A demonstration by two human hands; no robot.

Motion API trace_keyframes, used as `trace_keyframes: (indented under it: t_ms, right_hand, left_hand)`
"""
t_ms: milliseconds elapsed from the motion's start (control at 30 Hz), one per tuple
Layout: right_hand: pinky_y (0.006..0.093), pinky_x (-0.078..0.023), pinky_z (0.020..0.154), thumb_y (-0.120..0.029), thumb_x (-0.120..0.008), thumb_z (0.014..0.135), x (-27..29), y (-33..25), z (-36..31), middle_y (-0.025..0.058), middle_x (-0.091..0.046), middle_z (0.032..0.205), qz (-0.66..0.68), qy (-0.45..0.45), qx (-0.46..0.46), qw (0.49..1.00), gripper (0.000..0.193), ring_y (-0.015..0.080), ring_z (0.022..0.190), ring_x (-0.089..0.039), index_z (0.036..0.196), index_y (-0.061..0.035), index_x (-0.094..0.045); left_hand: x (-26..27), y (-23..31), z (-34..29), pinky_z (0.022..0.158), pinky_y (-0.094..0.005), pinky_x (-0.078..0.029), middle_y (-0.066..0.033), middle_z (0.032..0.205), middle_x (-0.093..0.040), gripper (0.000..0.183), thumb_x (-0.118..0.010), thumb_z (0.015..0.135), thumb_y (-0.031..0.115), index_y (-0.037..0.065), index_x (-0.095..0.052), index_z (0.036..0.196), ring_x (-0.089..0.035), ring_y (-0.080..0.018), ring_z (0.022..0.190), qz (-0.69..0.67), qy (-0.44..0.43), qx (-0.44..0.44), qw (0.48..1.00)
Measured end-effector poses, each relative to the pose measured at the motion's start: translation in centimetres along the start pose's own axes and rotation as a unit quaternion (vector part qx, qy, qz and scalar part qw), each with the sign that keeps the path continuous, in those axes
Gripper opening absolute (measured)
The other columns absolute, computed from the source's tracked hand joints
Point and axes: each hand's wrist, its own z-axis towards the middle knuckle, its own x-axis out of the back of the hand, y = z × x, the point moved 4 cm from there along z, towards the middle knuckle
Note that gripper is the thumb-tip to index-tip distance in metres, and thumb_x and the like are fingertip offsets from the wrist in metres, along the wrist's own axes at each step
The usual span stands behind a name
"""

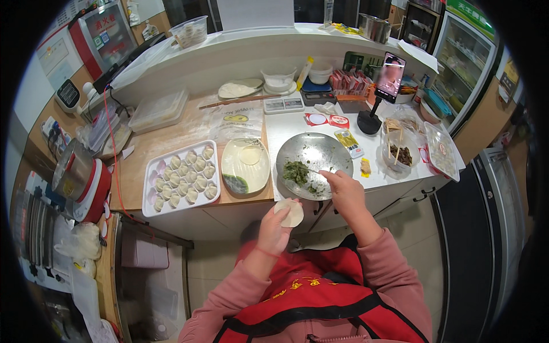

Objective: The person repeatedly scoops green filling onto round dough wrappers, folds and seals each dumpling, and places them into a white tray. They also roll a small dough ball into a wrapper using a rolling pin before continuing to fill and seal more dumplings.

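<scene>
At a cluttered kitchen counter (171, 140), left hand (274, 228) cups a wrapper (290, 212), right hand (343, 188) grips a utensil (315, 171).

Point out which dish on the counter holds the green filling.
The round metal bowl under the right hand, with chopped green filling. The pale oval plate holds one dough wrapper; the white tray holds folded dumplings.

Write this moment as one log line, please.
left hand: holds round dough wrapper | right hand: utensil in metal bowl of green filling | dumpling tray: nearly full
</scene>
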Motion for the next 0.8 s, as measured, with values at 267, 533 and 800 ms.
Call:
trace_keyframes:
  t_ms: [267,533,800]
  right_hand:
    - [0.044,-0.05,0.062,-0.008,-0.059,0.089,0.4,-0.7,-0.5,0.0089,-0.064,0.083,0.019,-0.018,-0.011,1.0,0.029,0.0334,0.073,-0.064,0.113,-0.0209,-0.071]
    - [0.0419,-0.051,0.064,-0.002,-0.057,0.089,1.3,0.2,-1.1,0.0119,-0.066,0.084,-0.004,0.06,-0.038,0.997,0.033,0.0328,0.072,-0.064,0.116,-0.0157,-0.069]
    - [0.0437,-0.051,0.073,-0.001,-0.056,0.083,0.1,-0.7,-0.4,0.0101,-0.06,0.086,0.102,0.027,-0.026,0.994,0.027,0.0341,0.081,-0.063,0.099,-0.015,-0.073]
  left_hand:
    - [1.9,-0.6,1.0,0.096,-0.0382,-0.052,-0.0169,0.123,-0.064,0.029,-0.047,0.104,0.016,-0.002,-0.054,0.126,-0.064,-0.0256,0.112,0.045,0.076,-0.005,0.996]
    - [1.8,-0.8,1.2,0.098,-0.0389,-0.052,-0.0188,0.125,-0.063,0.03,-0.041,0.105,0.013,-0.004,-0.052,0.127,-0.063,-0.0273,0.113,0.024,0.067,0.007,0.997]
    - [1.8,-1.1,1.3,0.097,-0.0361,-0.051,-0.0168,0.125,-0.063,0.029,-0.049,0.102,0.01,-0.004,-0.052,0.128,-0.063,-0.0246,0.112,0.04,0.063,-0.007,0.997]
